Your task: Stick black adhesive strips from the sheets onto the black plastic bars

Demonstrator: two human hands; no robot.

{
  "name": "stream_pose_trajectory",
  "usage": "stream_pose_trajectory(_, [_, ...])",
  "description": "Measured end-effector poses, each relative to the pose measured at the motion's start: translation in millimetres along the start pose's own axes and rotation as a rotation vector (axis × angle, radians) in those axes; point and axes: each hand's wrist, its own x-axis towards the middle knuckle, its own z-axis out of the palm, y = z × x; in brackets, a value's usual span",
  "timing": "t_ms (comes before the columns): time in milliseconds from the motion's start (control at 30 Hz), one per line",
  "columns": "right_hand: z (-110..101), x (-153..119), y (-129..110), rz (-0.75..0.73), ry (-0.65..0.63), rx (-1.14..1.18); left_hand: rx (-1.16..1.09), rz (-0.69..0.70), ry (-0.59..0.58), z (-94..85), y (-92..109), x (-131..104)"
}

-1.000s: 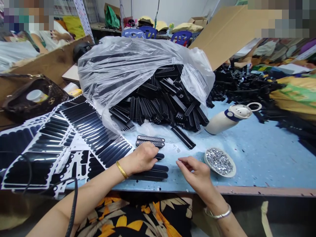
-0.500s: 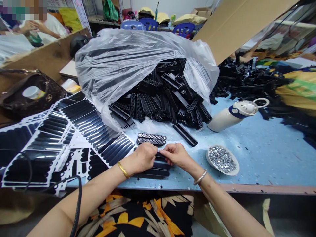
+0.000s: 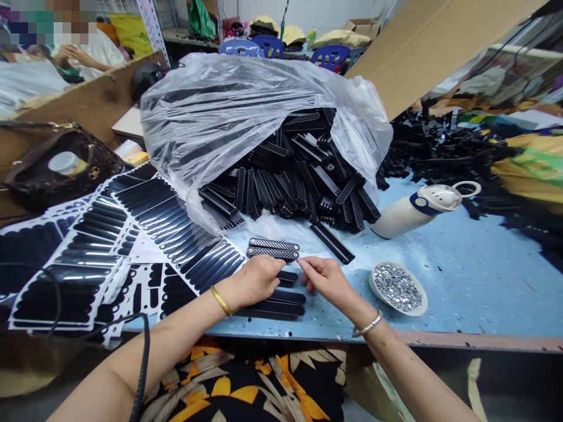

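My left hand is closed over a flat black strip, whose rounded end sticks out past the fingers. To its right, my right hand has thumb and forefinger pinched together. Anything between those fingertips is too small to make out. More flat black strips lie side by side just below the left hand. Behind the hands rest two black pieces with a patterned silver-and-black face, one against the other. Farther right sits a white bowl filled with small shiny silver bits.
A clear plastic bag spills black slotted pieces at the back. Sheets of black stickers overlap on the left, near a brown handbag. A white bottle leans at right. Another person's hands show far left.
My right hand has drawn away to the right from the black strip, leaving a gap between the hands. The left hand stays over the strip. The whole view has shifted slightly.
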Motion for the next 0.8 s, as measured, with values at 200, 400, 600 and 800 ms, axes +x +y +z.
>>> stream_pose_trajectory(200, [14,4,-7,-0.063,0.111,-0.227,-0.071,-0.038,0.039,-7.3,-11,-8])
stream_pose_trajectory(400, [26,11,-7,-0.077,0.089,-0.31,-0.057,-0.142,0.006,-10.2,-14,-15])
stream_pose_trajectory(600, [20,9,-5,-0.073,0.034,-0.27,-0.027,-0.155,0.008,-10.5,-13,-15])
stream_pose_trajectory(800, [8,10,-12,-0.034,0.008,-0.236,-0.096,-0.148,0.007,-10.8,-17,-15])
